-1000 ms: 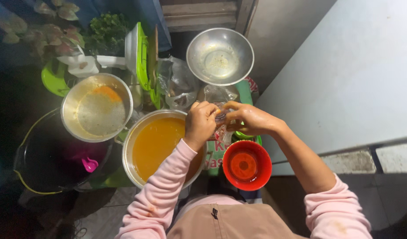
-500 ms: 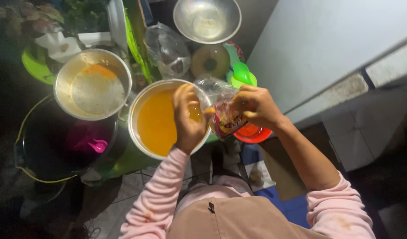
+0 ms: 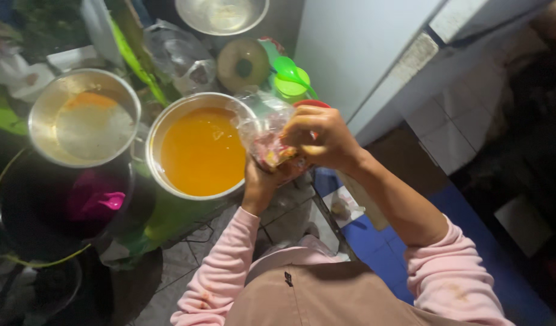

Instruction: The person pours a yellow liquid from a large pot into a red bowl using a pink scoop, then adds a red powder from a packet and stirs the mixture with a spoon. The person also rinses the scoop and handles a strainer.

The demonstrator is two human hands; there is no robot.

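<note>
- Both hands, left hand (image 3: 261, 181) and right hand (image 3: 322, 137), clutch 1 clear plastic bag (image 3: 267, 136) at frame centre, beside the orange-liquid pot (image 3: 200, 148).
- Bag looks light, soft, slippery; best gripped at its neck.

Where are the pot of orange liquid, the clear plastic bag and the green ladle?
pot of orange liquid (image 3: 200, 151), head view, on the liquid's surface.
clear plastic bag (image 3: 267, 136), head view, on its crumpled upper part above the hands.
green ladle (image 3: 285, 66), head view, on its bowl.
</note>
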